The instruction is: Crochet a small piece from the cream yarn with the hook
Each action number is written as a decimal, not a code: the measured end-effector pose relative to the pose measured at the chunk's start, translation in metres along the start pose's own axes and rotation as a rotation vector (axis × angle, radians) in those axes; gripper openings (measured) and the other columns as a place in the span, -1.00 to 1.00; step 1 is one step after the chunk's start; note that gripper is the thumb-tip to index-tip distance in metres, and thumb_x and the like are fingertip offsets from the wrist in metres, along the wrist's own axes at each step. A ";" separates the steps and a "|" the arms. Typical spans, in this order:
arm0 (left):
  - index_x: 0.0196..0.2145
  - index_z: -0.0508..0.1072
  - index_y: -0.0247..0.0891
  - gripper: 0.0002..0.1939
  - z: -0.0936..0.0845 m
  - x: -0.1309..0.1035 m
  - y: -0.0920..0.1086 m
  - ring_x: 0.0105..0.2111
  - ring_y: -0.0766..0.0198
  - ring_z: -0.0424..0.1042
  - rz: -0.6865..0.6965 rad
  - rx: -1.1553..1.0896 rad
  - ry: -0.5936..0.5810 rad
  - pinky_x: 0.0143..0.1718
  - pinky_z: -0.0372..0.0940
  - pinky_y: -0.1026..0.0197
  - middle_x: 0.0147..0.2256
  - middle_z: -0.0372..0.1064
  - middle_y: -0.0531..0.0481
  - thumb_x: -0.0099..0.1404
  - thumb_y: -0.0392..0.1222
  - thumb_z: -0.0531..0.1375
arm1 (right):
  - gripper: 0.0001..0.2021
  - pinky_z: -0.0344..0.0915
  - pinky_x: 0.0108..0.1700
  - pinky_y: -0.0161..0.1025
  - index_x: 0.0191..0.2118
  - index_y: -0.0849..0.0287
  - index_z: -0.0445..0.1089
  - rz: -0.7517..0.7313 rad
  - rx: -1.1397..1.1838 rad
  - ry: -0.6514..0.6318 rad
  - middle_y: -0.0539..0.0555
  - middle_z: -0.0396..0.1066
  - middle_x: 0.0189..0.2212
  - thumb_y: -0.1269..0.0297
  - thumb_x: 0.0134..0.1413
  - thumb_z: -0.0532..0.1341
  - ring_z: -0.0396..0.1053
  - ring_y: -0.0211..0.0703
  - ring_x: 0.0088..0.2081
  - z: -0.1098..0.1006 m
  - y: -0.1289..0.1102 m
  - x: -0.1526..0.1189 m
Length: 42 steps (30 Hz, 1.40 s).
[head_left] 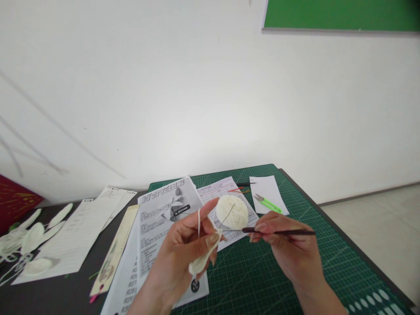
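Note:
My left hand point(192, 243) pinches a small white crochet piece point(201, 263) between thumb and fingers, with a strand of white yarn looped over the raised index finger. In my right hand point(288, 245) is a crochet hook point(297, 232) with a dark handle, held like a pen. Its thin metal shaft points left and meets the top of the crochet piece; whether the tip sits inside a stitch is too small to tell. Just behind the hands lies a ball of white yarn point(234, 213), with a thin dark wire-like line across it.
A green cutting mat point(256, 271) covers the table. Green-handled thread snips point(271, 204) lie on white paper at the back right. Printed pattern sheets point(154, 253) spread to the left, beside a cream ruler-like strip point(114, 249). White crocheted petals point(34, 238) lie far left.

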State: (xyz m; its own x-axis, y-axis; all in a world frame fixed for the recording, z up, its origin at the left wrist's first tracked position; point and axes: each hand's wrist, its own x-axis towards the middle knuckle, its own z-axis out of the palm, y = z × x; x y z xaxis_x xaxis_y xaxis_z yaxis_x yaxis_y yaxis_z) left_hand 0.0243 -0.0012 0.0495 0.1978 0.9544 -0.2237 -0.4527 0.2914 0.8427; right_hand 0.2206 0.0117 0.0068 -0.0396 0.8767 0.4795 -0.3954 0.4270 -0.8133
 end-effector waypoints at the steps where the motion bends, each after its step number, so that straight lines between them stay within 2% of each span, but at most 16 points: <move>1: -0.06 0.54 -0.13 -0.53 -0.002 0.001 0.000 -0.71 0.51 0.21 -0.011 -0.017 -0.025 -0.75 0.02 0.45 -0.58 0.33 0.12 0.04 -0.34 0.37 | -0.88 0.46 -0.42 -0.21 -0.30 0.06 0.59 -0.021 -0.038 -0.025 0.08 0.55 -0.43 0.41 0.04 0.33 0.50 -0.12 -0.44 -0.001 -0.002 0.001; 6: -0.05 0.54 -0.16 -0.53 -0.009 0.005 0.000 -0.69 0.51 0.25 -0.063 -0.070 -0.099 -0.72 0.04 0.45 -0.57 0.35 0.12 0.04 -0.39 0.36 | -0.85 0.44 -0.44 -0.25 -0.27 0.05 0.59 -0.138 -0.244 -0.136 0.08 0.58 -0.44 0.44 0.04 0.33 0.49 -0.13 -0.42 -0.007 -0.013 0.005; 10: -0.05 0.54 -0.17 -0.52 -0.009 0.006 0.000 -0.71 0.50 0.23 -0.087 -0.063 -0.130 -0.74 0.05 0.45 -0.57 0.36 0.10 0.03 -0.38 0.37 | -0.82 0.43 -0.51 -0.26 -0.27 0.05 0.59 -0.147 -0.275 -0.180 0.09 0.58 -0.44 0.46 0.02 0.33 0.48 -0.14 -0.48 -0.010 -0.017 0.008; 13: -0.04 0.54 -0.15 -0.52 -0.009 0.006 -0.002 -0.74 0.50 0.22 -0.083 -0.027 -0.130 -0.78 0.07 0.46 -0.58 0.35 0.10 0.03 -0.34 0.38 | -0.85 0.47 -0.49 -0.23 -0.27 0.08 0.59 -0.064 -0.157 -0.116 0.11 0.58 -0.45 0.44 0.02 0.34 0.51 -0.11 -0.48 -0.010 -0.014 0.006; 16: -0.03 0.53 -0.09 -0.52 -0.011 0.005 -0.003 -0.79 0.53 0.16 -0.065 0.037 -0.128 -0.81 0.07 0.48 -0.62 0.34 0.11 0.06 -0.31 0.38 | -0.88 0.48 -0.53 -0.24 -0.26 0.12 0.59 0.109 0.008 -0.017 0.09 0.56 -0.52 0.39 0.04 0.33 0.51 -0.13 -0.54 -0.007 -0.008 0.005; 19: -0.04 0.54 -0.07 -0.53 -0.012 0.005 -0.003 -0.79 0.52 0.18 -0.048 0.063 -0.125 -0.82 0.08 0.49 -0.61 0.35 0.11 0.06 -0.30 0.38 | -0.89 0.48 -0.52 -0.27 -0.27 0.14 0.58 0.215 0.056 0.015 0.07 0.55 -0.57 0.36 0.04 0.33 0.50 -0.16 -0.56 -0.005 -0.007 0.005; 23: -0.03 0.53 -0.09 -0.53 -0.013 0.006 -0.003 -0.78 0.53 0.18 -0.056 0.051 -0.139 -0.80 0.08 0.48 -0.61 0.34 0.11 0.07 -0.32 0.37 | -0.92 0.48 -0.42 -0.22 -0.33 0.11 0.60 0.073 -0.069 -0.069 0.09 0.57 -0.48 0.39 -0.01 0.37 0.51 -0.12 -0.45 -0.009 -0.015 0.008; 26: -0.06 0.55 -0.12 -0.54 -0.012 0.007 -0.004 -0.72 0.48 0.28 -0.067 0.016 -0.164 -0.76 0.10 0.47 -0.55 0.40 0.07 0.05 -0.35 0.38 | -0.87 0.47 -0.46 -0.23 -0.31 0.06 0.60 -0.024 -0.206 -0.187 0.10 0.58 -0.45 0.42 0.02 0.33 0.51 -0.11 -0.45 -0.016 -0.022 0.012; 29: -0.07 0.56 -0.13 -0.56 -0.013 0.007 -0.006 -0.67 0.48 0.32 -0.078 -0.016 -0.178 -0.72 0.10 0.45 -0.52 0.42 0.06 0.05 -0.38 0.37 | -0.81 0.45 -0.51 -0.28 -0.27 0.02 0.60 -0.067 -0.249 -0.273 0.09 0.59 -0.43 0.46 0.06 0.30 0.49 -0.15 -0.47 -0.023 -0.024 0.015; 31: -0.06 0.55 -0.14 -0.55 -0.013 0.007 -0.007 -0.67 0.48 0.32 -0.089 -0.030 -0.194 -0.71 0.08 0.44 -0.51 0.42 0.06 0.07 -0.39 0.36 | -0.82 0.45 -0.51 -0.29 -0.28 0.03 0.60 -0.069 -0.242 -0.285 0.10 0.58 -0.43 0.46 0.05 0.30 0.49 -0.16 -0.47 -0.023 -0.023 0.015; 34: -0.04 0.53 -0.14 -0.55 -0.014 0.006 -0.008 -0.68 0.49 0.30 -0.088 -0.045 -0.225 -0.73 0.04 0.42 -0.51 0.43 0.05 0.09 -0.39 0.34 | -0.86 0.48 -0.46 -0.26 -0.30 0.06 0.60 -0.022 -0.161 -0.206 0.09 0.58 -0.45 0.44 0.01 0.34 0.51 -0.14 -0.47 -0.020 -0.019 0.012; 38: -0.01 0.51 -0.11 -0.54 -0.015 0.005 -0.009 -0.67 0.48 0.30 -0.084 -0.042 -0.238 -0.73 0.00 0.41 -0.49 0.44 0.05 0.12 -0.38 0.32 | -0.89 0.47 -0.52 -0.25 -0.29 0.13 0.59 0.180 0.036 -0.049 0.08 0.55 -0.54 0.34 -0.01 0.37 0.50 -0.14 -0.55 -0.012 -0.014 0.006; 42: -0.02 0.52 -0.12 -0.55 -0.016 0.005 -0.009 -0.66 0.47 0.32 -0.078 -0.033 -0.229 -0.72 0.02 0.41 -0.49 0.43 0.05 0.12 -0.37 0.33 | -0.90 0.45 -0.55 -0.29 -0.29 0.16 0.59 0.256 0.098 0.002 0.06 0.53 -0.60 0.32 0.02 0.35 0.48 -0.18 -0.59 -0.010 -0.010 0.005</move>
State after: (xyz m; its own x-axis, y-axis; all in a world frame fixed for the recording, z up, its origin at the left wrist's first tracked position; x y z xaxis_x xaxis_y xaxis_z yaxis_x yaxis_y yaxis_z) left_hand 0.0154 0.0020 0.0328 0.4234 0.8904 -0.1671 -0.4557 0.3687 0.8102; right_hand 0.2332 0.0143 0.0142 -0.1476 0.9538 0.2618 -0.4595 0.1682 -0.8721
